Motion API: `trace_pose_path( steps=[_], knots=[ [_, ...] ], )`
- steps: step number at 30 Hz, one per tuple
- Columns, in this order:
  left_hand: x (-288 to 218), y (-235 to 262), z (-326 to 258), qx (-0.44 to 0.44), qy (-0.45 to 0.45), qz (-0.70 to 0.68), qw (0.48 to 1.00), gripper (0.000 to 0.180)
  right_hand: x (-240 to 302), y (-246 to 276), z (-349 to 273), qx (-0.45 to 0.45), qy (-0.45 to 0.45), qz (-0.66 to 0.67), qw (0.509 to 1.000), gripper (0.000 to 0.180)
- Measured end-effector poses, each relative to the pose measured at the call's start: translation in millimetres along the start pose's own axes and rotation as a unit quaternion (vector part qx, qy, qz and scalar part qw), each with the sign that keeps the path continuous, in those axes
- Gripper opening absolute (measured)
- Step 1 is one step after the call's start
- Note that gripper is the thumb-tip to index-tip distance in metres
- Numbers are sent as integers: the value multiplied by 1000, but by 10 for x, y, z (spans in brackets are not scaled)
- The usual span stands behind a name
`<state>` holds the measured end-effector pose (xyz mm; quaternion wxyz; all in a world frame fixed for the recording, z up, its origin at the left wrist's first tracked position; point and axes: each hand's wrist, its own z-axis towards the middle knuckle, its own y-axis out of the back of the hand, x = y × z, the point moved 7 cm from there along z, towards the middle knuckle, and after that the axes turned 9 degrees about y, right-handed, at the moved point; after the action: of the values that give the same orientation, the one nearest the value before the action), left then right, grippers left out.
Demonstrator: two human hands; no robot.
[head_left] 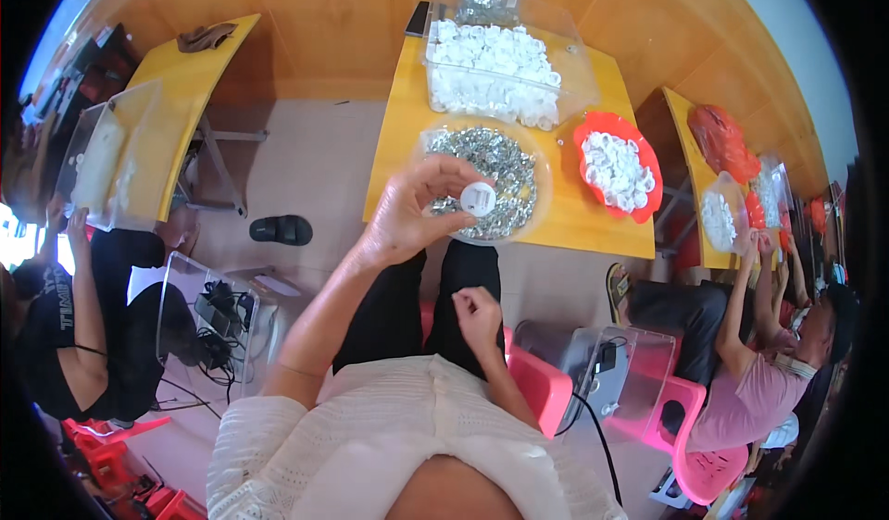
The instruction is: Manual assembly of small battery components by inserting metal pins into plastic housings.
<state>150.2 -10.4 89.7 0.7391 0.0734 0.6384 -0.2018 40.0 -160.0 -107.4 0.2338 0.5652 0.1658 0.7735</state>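
Observation:
My left hand [419,207] is raised over the near side of a round clear tub [544,179] filled with small silvery metal pieces [505,154]. Thumb and fingertips pinch a small white round plastic cap [478,200] by its edge, its flat face turned up. Lower down, above my right thigh, my right hand [479,319] is closed with its fingers curled in. Whether anything is inside it I cannot make out. To the right of the tub, a red scalloped bowl [581,140] holds many white plastic pieces [616,173].
Behind the tub on the yellow table [394,136] stands a clear bin [579,66] heaped with white pieces. A clear bag [491,1] and a dark flat object [418,20] are beside it. Co-workers sit left and right. A black slipper [281,230] lies on the floor.

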Motion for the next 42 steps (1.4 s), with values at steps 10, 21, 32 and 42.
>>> trace_pose_path(
  steps=[10, 21, 32, 42],
  knots=[
    [542, -325, -696, -128, 19, -29, 991, 33, 1038, 553, 607, -75, -96, 415, 902, 19],
    [992, -346, -913, -41, 235, -155, 959, 31, 829, 623, 570, 74, -37, 300, 950, 13],
    [1357, -361, -1107, 50, 320, -349, 879, 22, 1064, 446, 664, 224, 62, 246, 941, 12],
    [1391, -231, -1082, 6, 286, -452, 845, 29, 662, 382, 1478, 30, 130, -58, 989, 14]
  ],
)
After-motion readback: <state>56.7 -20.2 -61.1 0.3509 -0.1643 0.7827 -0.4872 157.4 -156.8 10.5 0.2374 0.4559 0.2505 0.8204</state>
